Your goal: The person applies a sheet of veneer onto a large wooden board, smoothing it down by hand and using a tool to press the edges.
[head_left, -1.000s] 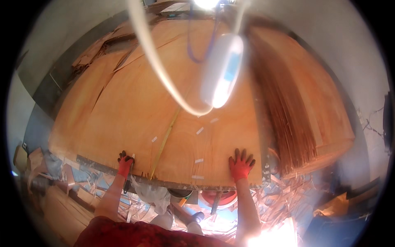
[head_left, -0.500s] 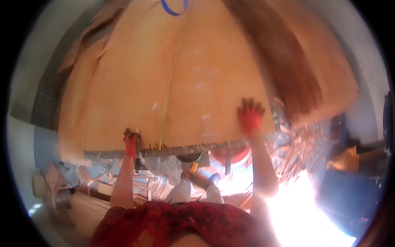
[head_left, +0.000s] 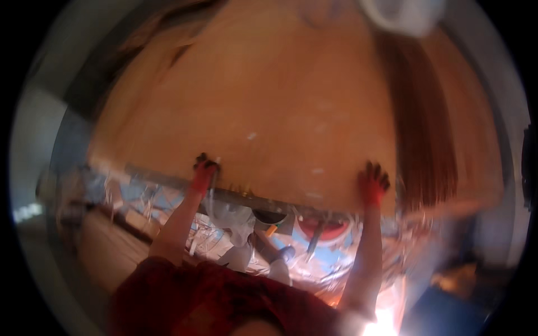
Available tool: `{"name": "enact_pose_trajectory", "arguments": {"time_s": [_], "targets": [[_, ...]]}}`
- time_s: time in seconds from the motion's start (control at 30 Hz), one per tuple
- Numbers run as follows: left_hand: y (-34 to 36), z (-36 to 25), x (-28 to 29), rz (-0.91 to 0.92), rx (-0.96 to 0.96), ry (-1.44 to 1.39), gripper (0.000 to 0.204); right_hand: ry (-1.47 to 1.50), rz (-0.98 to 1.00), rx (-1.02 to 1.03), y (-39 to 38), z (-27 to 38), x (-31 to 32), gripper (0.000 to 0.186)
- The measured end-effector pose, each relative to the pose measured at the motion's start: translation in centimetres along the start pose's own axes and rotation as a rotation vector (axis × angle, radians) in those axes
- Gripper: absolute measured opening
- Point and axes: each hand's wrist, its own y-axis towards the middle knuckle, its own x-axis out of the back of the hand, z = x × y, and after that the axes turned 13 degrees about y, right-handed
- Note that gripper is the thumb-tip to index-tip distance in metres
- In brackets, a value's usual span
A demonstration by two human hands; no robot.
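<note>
A broad sheet of light brown wood veneer (head_left: pixel 263 112) lies in front of me, blurred by motion. My left hand (head_left: pixel 204 172), in a red glove with dark fingertips, is at the sheet's near edge. Its fingers are curled beside a thin pale strip, and what they hold cannot be made out. Farther right, my right hand (head_left: pixel 372 185), gloved the same way, rests on the veneer with fingers spread, near the sheet's right side. Along the near edge runs a dark worn table edge (head_left: pixel 263 203), with small spiky bits sticking up near the left hand.
Dark brown veneer (head_left: pixel 423 117) lies along the right. A blurred white round object (head_left: pixel 406 14) shows at the top right. Below the table edge are a red round container (head_left: pixel 324 228), a clear plastic bag (head_left: pixel 232 221) and scattered veneer scraps (head_left: pixel 148 218) on the floor.
The view has swung, so the sheet and table edge appear tilted. Both hands stay at the sheet. The yellow line on the veneer no longer shows, and a white round object has come into view.
</note>
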Motion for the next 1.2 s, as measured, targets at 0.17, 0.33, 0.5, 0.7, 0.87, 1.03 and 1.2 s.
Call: {"name": "enact_pose_trajectory", "arguments": {"time_s": [0.17, 0.33, 0.5, 0.7, 0.87, 1.03, 1.2], "targets": [[-0.5, -4.8, -0.3, 0.062, 0.278, -0.202, 0.017, -0.035, -0.006, -0.037, 0.3, -1.9, -0.9, 0.065], [-2.5, -4.3, 2.0, -0.085, 0.195, -0.26, 0.018, -0.13, -0.112, 0.06, 0.3, -0.9, -2.3, 0.06], [-7.9, -4.6, 8.5, -0.058, 0.1, -0.438, 0.021, -0.195, -0.155, 0.072, -0.1, -2.1, -1.9, 0.059], [-19.0, 0.7, 19.9, -0.187, 0.17, -0.786, 0.022, -0.066, 0.133, -0.078, -0.5, 1.3, 0.8, 0.065], [-22.5, 6.3, 25.1, -0.24, 0.212, -0.932, 0.019, -0.323, 0.122, -0.234, 0.3, 2.3, 1.1, 0.075], [-24.9, 16.6, 31.0, -0.269, 0.316, -0.827, 0.018, -0.324, -0.228, -0.168, -6.9, 8.4, 0.6, 0.067], [-24.4, 25.8, 36.0, -0.246, 0.447, -0.744, 0.023, -0.048, -0.425, 0.502, -14.8, 25.2, -5.3, 0.05]]}}
